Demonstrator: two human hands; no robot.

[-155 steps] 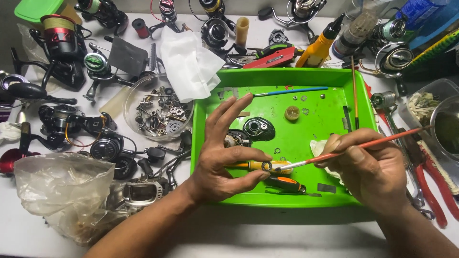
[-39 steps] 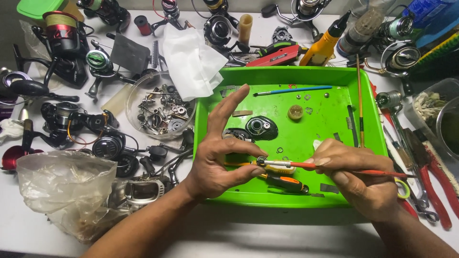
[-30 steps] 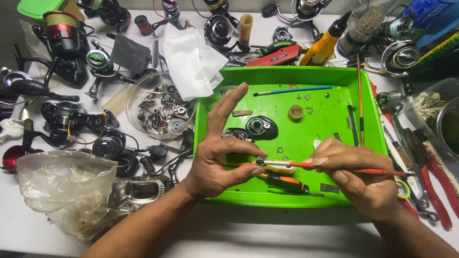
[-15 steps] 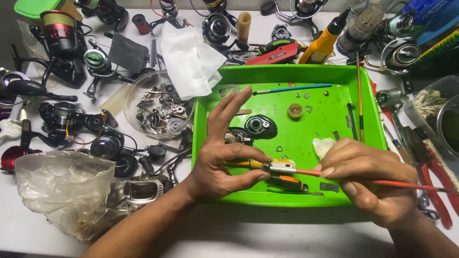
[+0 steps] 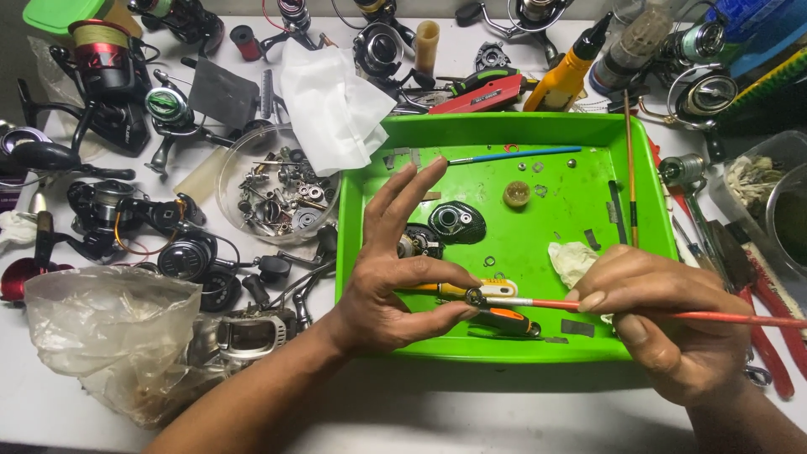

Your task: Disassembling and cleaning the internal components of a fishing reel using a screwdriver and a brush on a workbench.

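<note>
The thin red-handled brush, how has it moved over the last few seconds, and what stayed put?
The thin red-handled brush, held in the right hand, dropped from a slant with its handle raised to nearly level, its tip now at the small round metal part pinched in the left hand. The right hand slid a little rightward. The left-hand pinch, green plastic tray and black oval cover stayed as they were.

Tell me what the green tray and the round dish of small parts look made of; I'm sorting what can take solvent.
The green tray looks like moulded plastic: uniform bright colour, rounded rim, soft sheen. The round dish seems clear plastic, possibly glass: you see the parts and table through its wall. The small parts inside look like bare metal, grey and glinting.
</note>
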